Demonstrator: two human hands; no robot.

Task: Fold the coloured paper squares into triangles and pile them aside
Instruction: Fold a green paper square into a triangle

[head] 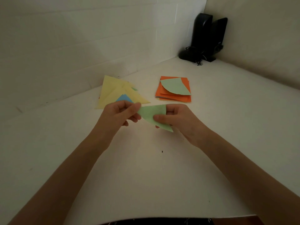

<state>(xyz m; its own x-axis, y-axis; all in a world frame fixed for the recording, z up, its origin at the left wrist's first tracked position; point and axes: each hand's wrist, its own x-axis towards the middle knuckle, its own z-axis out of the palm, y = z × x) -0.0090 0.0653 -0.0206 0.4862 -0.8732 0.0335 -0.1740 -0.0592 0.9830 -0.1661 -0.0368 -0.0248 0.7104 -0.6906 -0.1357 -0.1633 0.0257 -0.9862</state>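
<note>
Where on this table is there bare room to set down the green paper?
The green paper would fit on the wide stretch of table between the forearms, or right of the orange stack. Crowded: the far side, where the yellow triangles and that stack lie, and the corner with the speakers.

Now: paper [150, 114] green; triangle pile [110, 90] yellow w/ blue bit [124, 98]; sq stack [181, 99] orange (green sheet [176, 86] on top); speakers [204, 34] black.
</note>
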